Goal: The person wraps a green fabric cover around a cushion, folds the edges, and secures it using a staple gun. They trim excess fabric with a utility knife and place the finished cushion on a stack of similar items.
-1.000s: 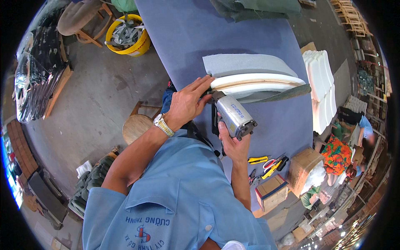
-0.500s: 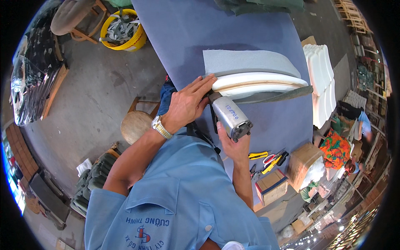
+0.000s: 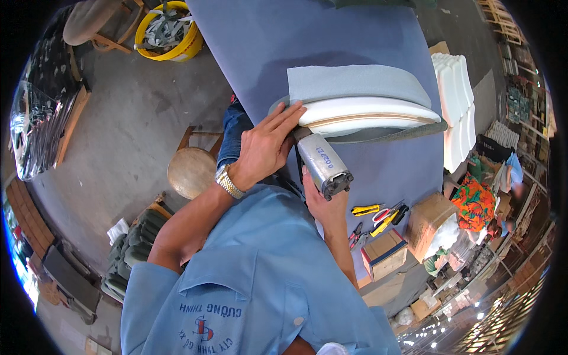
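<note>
A curved padded panel [image 3: 373, 109] lies on the blue-grey table, white foam along a thin wooden edge. Light grey fabric [image 3: 355, 83] spreads on its far side, and darker fabric [image 3: 378, 135] shows along the near side. My left hand [image 3: 267, 142], a watch at its wrist, rests on the panel's left end with fingers stretched out flat; its thumb is partly hidden. In my right hand [image 3: 322, 204] is a silver pneumatic staple gun [image 3: 325, 164], gripped by its handle. The gun's nose is close to the panel's left end, beside my left fingers; whether it touches cannot be seen.
Right of my right arm lie yellow utility knives [image 3: 365, 209], scissors [image 3: 381, 215] and pliers [image 3: 356, 235], near a small wooden box [image 3: 384, 254] and a cardboard box [image 3: 431, 225]. White foam pieces [image 3: 454, 112] stand beyond the table's right edge. A stool [image 3: 192, 171] stands left.
The whole view has shifted slightly. Dark fabric now shows left of my left fingertips. The staple gun stays by the panel's left end, and both hands keep nearly the same pose.
</note>
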Available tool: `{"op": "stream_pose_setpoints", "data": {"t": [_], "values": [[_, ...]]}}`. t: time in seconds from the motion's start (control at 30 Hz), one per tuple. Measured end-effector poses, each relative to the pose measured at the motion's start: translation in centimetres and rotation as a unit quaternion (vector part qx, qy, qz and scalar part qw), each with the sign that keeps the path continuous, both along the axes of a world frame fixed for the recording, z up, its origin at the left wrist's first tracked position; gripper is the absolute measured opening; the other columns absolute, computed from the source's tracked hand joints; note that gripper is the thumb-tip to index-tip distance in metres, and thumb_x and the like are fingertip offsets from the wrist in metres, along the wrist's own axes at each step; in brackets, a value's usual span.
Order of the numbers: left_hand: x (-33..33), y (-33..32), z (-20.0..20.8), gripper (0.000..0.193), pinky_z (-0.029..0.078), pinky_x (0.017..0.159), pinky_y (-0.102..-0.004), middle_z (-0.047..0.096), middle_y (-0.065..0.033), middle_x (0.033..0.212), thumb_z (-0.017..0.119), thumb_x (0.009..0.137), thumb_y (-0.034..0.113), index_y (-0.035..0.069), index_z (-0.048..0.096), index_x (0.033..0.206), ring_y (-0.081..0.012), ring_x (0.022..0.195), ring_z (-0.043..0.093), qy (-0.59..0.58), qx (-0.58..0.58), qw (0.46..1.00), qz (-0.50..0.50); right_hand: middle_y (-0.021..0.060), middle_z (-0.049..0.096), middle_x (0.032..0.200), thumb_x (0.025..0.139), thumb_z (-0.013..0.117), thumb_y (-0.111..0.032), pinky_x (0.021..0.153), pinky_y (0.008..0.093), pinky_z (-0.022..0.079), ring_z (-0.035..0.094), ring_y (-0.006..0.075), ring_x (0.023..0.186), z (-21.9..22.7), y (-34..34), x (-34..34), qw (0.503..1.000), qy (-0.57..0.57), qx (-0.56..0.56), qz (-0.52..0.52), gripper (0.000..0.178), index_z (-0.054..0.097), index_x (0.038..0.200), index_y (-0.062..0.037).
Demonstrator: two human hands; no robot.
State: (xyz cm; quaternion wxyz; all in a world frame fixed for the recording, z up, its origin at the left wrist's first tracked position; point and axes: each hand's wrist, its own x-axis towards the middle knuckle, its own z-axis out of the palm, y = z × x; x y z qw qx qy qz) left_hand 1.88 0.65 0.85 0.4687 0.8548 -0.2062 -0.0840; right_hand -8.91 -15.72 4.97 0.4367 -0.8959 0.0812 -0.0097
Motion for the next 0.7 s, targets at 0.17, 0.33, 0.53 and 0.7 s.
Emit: {"op": "stream_pose_setpoints", "data": {"t": [0.17, 0.33, 0.53, 0.7], "values": [[0.7, 0.8, -0.8, 0.076, 0.060, 0.093, -0.0407, 0.056, -0.0094, 0.153, 0.078, 0.079, 0.000, 0.013, 0.052, 0.150, -0.0359, 0.126, 0.064, 0.007, -0.027, 1.000, -0.003, 0.0178, 0.077, 0.094, 0.086, 0.077, -0.009, 0.074, 0.0415, 0.058, 0.076, 0.0359, 0.082, -1.4, 0.7, -0.3, 0.992, 0.014, 0.096, -0.079, 0.016, 0.076, 0.100, -0.0006], [0.9, 0.7, -0.9, 0.069, 0.061, 0.086, -0.0411, 0.058, -0.0102, 0.151, 0.080, 0.084, 0.014, 0.012, 0.053, 0.148, -0.0337, 0.118, 0.067, 0.000, -0.011, 1.000, 0.006, 0.0173, 0.078, 0.094, 0.087, 0.078, -0.010, 0.073, 0.0406, 0.058, 0.076, 0.0341, 0.080, -1.0, 0.7, 0.3, 0.996, -0.009, 0.057, -0.062, 0.017, 0.076, 0.101, 0.0001], [1.0, 0.6, -1.2, 0.074, 0.060, 0.088, -0.0435, 0.056, -0.0125, 0.152, 0.079, 0.085, 0.010, 0.013, 0.048, 0.152, -0.0390, 0.112, 0.069, -0.004, -0.011, 1.000, 0.008, 0.0167, 0.078, 0.092, 0.089, 0.078, -0.011, 0.074, 0.0389, 0.058, 0.077, 0.0322, 0.082, -1.3, 0.6, 0.2, 0.993, -0.009, 0.089, -0.081, 0.018, 0.076, 0.102, 0.0003], [1.0, 0.5, -1.2, 0.077, 0.060, 0.089, -0.0441, 0.058, -0.0144, 0.149, 0.078, 0.083, 0.007, 0.013, 0.047, 0.154, -0.0387, 0.112, 0.069, -0.008, 0.003, 1.000, 0.003, 0.0174, 0.078, 0.093, 0.089, 0.077, -0.013, 0.075, 0.0389, 0.058, 0.077, 0.0325, 0.083, -0.8, 0.7, 0.4, 0.993, 0.035, 0.086, -0.076, 0.019, 0.076, 0.103, 0.0003]]}}
